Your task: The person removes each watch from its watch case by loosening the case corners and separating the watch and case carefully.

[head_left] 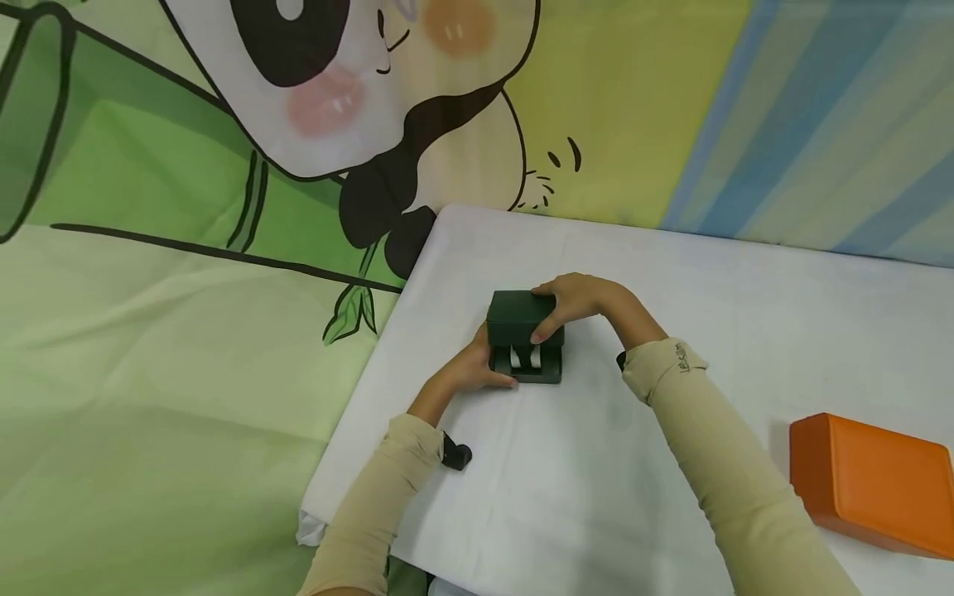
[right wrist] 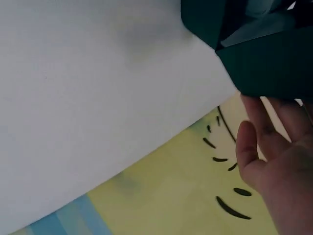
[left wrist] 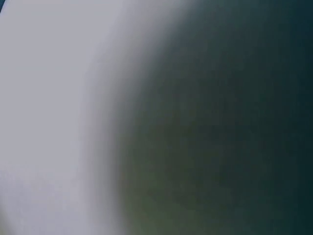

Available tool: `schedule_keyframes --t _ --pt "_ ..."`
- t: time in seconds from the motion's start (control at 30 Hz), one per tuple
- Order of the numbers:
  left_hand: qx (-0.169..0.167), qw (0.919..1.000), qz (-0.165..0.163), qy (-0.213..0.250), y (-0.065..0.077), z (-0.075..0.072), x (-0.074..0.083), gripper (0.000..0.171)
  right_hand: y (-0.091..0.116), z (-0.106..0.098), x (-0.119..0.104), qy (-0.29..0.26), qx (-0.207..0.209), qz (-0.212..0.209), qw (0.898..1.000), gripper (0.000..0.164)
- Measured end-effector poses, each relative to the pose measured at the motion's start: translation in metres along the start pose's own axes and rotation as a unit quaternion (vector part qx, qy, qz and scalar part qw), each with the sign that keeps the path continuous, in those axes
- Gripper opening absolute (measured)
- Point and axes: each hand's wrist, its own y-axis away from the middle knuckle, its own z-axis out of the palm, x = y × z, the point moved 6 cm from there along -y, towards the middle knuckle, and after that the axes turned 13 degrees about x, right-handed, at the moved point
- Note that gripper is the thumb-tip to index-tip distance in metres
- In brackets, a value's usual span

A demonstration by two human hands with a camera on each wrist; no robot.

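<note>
Dark-green rectangular box [head_left: 511, 334], part-open. Left hand [head_left: 474, 364]: fingers gripping left side. Right hand [head_left: 578, 298]: fingers gripping lid [head_left: 514, 305].

One left hand [head_left: 471, 364] and one right hand [head_left: 577, 300] make two hands. One green box [head_left: 514, 313] and one orange box [head_left: 879, 488] bring the boxes to two. There are two sleeves [head_left: 730, 472], one left and one right, and two small black devices [head_left: 456, 454], one by each sleeve. One bench [head_left: 708, 265] shows, and one cartoon animal [head_left: 373, 141] is on the backdrop [head_left: 633, 124].
</note>
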Motion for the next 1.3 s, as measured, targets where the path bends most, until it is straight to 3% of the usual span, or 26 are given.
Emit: schedule_keyframes --t 0.13,0.27,0.37,0.53,0.6,0.67,0.73,0.77,0.83,0.87,0.9,0.93,0.97,1.0,1.07,1.13,1.17,1.23,1.3 --pt "-0.006 0.9998 -0.003 -0.018 0.0 0.007 -0.003 0.124 -0.003 0.002 0.018 -0.098 -0.018 0.033 0.994 0.086" --pt "-0.04 0.9971 -0.03 -0.057 0.001 0.016 -0.011 0.128 -0.002 0.01 0.04 -0.231 -0.005 0.099 0.968 0.083" --pt "-0.047 0.9953 -0.038 -0.076 0.0 0.018 -0.015 0.128 -0.004 0.013 0.048 -0.303 0.034 0.114 0.946 0.079" --pt "-0.022 0.9967 -0.032 -0.071 -0.011 0.015 -0.018 0.128 -0.013 0.005 0.049 -0.293 0.135 0.113 0.94 0.081" --pt "-0.016 0.9963 -0.035 -0.077 -0.016 0.014 -0.02 0.128 -0.013 -0.001 0.046 -0.253 0.199 0.112 0.94 0.086" --pt "-0.012 0.9958 -0.039 -0.082 -0.019 0.012 -0.022 0.128 -0.009 -0.009 0.037 -0.177 0.29 0.08 0.937 0.088" --pt "-0.011 0.9954 -0.037 -0.087 -0.024 0.01 -0.023 0.128 -0.002 -0.014 0.02 -0.083 0.388 0.013 0.918 0.088" --pt "-0.011 0.9952 -0.037 -0.09 -0.026 0.009 -0.024 0.127 0.004 -0.014 0.008 -0.029 0.435 -0.032 0.899 0.087" --pt "-0.01 0.9955 -0.035 -0.087 -0.03 0.008 -0.023 0.127 0.014 -0.008 -0.015 0.072 0.507 -0.127 0.849 0.087" --pt "-0.01 0.9957 -0.034 -0.086 -0.032 0.007 -0.022 0.126 0.017 -0.001 -0.026 0.109 0.523 -0.173 0.827 0.088" --pt "-0.009 0.9958 -0.032 -0.085 -0.034 0.007 -0.022 0.127 0.019 0.007 -0.034 0.136 0.525 -0.211 0.813 0.089" --pt "-0.008 0.9961 -0.029 -0.083 -0.036 0.007 -0.021 0.127 0.019 0.017 -0.039 0.15 0.515 -0.241 0.809 0.09" --pt "-0.004 0.9964 -0.023 -0.082 -0.038 0.007 -0.021 0.128 0.017 0.027 -0.041 0.157 0.496 -0.259 0.814 0.092" --pt "-0.003 0.9965 -0.02 -0.081 -0.04 0.007 -0.021 0.127 0.013 0.036 -0.04 0.156 0.468 -0.261 0.83 0.093" --pt "-0.003 0.9963 -0.017 -0.084 -0.042 0.01 -0.022 0.127 0.003 0.054 -0.03 0.148 0.402 -0.229 0.874 0.096" --pt "-0.007 0.9959 -0.015 -0.089 -0.044 0.014 -0.024 0.127 -0.007 0.07 -0.013 0.121 0.337 -0.17 0.918 0.097" --pt "-0.009 0.9957 -0.016 -0.091 -0.045 0.016 -0.026 0.127 -0.011 0.077 -0.004 0.113 0.309 -0.137 0.934 0.097" --pt "-0.011 0.9953 -0.023 -0.093 -0.046 0.019 -0.028 0.127 -0.018 0.085 0.01 0.096 0.273 -0.093 0.953 0.094" --pt "-0.009 0.9951 -0.024 -0.095 -0.049 0.019 -0.029 0.128 -0.022 0.088 0.017 0.078 0.257 -0.079 0.96 0.088"
